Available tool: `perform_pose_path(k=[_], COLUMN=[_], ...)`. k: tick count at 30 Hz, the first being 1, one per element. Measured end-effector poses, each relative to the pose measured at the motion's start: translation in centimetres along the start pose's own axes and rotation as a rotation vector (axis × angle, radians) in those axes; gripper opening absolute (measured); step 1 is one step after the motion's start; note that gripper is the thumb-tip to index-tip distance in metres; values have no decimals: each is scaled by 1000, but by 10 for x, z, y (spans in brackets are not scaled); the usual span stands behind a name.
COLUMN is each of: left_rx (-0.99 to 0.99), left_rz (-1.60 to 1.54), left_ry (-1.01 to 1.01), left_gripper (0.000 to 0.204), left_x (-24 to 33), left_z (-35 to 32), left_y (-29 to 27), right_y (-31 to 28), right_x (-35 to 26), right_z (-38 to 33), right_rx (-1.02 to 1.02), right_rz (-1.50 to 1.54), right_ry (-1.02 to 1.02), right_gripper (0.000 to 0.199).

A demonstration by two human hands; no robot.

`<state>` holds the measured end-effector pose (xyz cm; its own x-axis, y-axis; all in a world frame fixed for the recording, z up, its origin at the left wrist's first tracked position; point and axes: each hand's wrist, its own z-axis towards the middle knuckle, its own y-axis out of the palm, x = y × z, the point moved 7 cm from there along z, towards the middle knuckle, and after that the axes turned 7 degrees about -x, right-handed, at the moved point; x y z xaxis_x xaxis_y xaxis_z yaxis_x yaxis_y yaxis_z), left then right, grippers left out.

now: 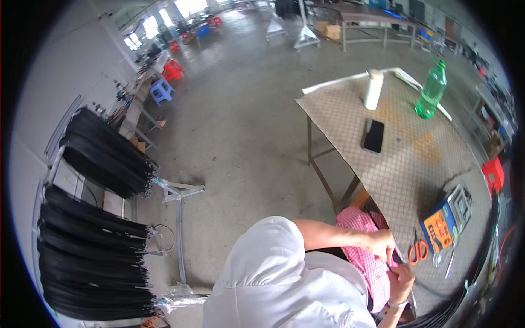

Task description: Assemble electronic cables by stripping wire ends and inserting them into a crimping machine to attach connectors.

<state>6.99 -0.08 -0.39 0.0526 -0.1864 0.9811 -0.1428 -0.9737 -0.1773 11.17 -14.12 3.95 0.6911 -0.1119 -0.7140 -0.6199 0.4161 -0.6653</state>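
My left hand (380, 244) reaches across my lap at the near edge of the table, its fingers bent down and pressed together. Just below it my right hand (402, 281), with a band at its wrist, is closed with the fingertips almost meeting the left ones. A small bit of pink shows between the two hands, but what they pinch is too small to make out. Under both hands lies a pink-and-white checked cloth (361, 262) over my lap. Beside them on the table are orange-handled scissors (418, 251).
The patterned tabletop (394, 180) carries a blue-and-orange box (443, 224), a dark phone (374, 135), a white bottle (373, 90) and a green plastic bottle (432, 90). Black cables (478, 279) run along its right side. Racks of black cable bundles (93, 257) stand at left, near a blue stool (161, 91).
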Motion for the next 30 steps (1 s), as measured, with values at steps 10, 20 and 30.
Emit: perform_pose_path(k=[10, 20, 30], left_rx=[9, 291, 219], left_rz=[-197, -639, -709], left_ry=[85, 76, 56], left_gripper=[7, 13, 14], left_x=[26, 27, 35], left_z=[4, -1, 2], left_y=[3, 6, 35], right_y=[-1, 10, 11], right_x=[41, 40, 34], right_z=[-23, -31, -31], right_rx=[135, 215, 280], right_rz=[576, 1432, 1226], right_ry=[300, 424, 386], right_gripper=[17, 8, 7])
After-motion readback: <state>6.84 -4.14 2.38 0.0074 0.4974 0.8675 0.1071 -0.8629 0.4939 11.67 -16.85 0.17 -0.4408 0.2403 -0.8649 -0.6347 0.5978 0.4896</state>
